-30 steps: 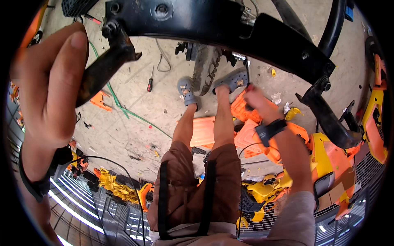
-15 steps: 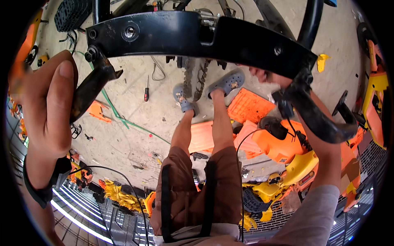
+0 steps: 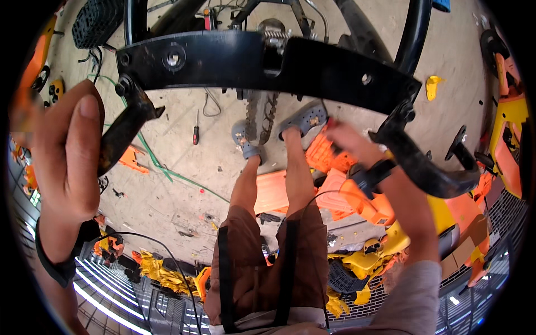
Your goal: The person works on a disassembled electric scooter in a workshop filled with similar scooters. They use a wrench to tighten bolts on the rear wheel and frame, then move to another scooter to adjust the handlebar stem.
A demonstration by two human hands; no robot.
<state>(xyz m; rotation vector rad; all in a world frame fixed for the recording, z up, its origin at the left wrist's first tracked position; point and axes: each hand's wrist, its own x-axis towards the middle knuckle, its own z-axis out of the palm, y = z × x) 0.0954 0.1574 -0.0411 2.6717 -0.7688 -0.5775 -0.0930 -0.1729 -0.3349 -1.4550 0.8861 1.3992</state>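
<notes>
A black metal frame with a wide curved crossplate (image 3: 218, 58) spans the top of the view, over a knobby tyre (image 3: 260, 114). Bent tubular brackets hang from both ends of the plate. My left hand (image 3: 72, 151) is closed around the left bracket (image 3: 124, 131), whose outer end is hidden behind the fingers. Below the plate's right half is my right hand (image 3: 352, 139), clear of the frame and beside the right bracket (image 3: 424, 159). Motion smears its fingers, so what they hold, if anything, is unclear. A dark band circles that wrist.
A screwdriver (image 3: 196, 134) and a green strap (image 3: 159, 162) lie on the concrete floor. Orange panels (image 3: 272, 190) and yellow parts (image 3: 357, 262) are piled around my legs. A black crate (image 3: 97, 21) stands far left; a yellow piece (image 3: 432, 87) lies to the right.
My right hand has come out from behind the plate's right end, nearer to me and slightly left. The crossplate sits a little lower at its left and middle. My left hand keeps its grip.
</notes>
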